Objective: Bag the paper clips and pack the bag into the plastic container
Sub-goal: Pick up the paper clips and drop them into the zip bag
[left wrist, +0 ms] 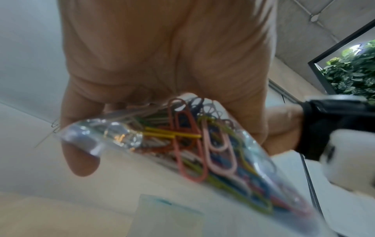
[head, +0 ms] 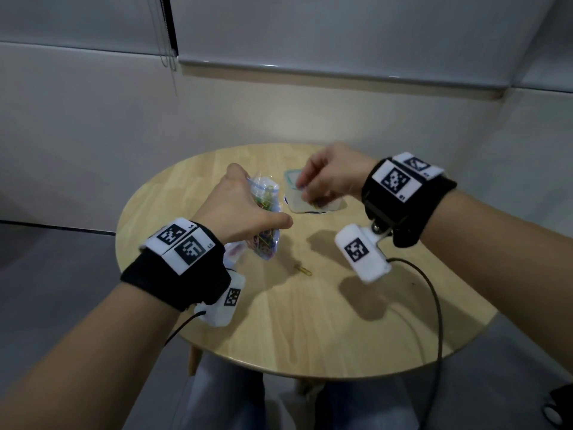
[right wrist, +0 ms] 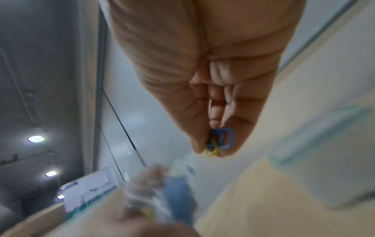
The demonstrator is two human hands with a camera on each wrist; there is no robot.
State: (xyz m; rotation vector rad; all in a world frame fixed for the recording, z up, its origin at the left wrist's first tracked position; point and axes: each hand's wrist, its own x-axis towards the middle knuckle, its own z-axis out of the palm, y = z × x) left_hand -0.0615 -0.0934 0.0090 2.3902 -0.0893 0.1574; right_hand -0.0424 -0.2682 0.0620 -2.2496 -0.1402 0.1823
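Our left hand [head: 245,209] grips the clear zip bag [head: 265,223] upright – our right hand [head: 328,175] pinches blue and yellow paper clips [right wrist: 218,142].

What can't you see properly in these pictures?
- How many paper clips the right hand pinches: right wrist view, fingers cover them and it is blurred.
- Inside of the plastic container: head view, the right hand is in front.
- Whether the bag is sealed: left wrist view, the left hand hides its top.
- The loose clip on the table: head view, too small for detail.
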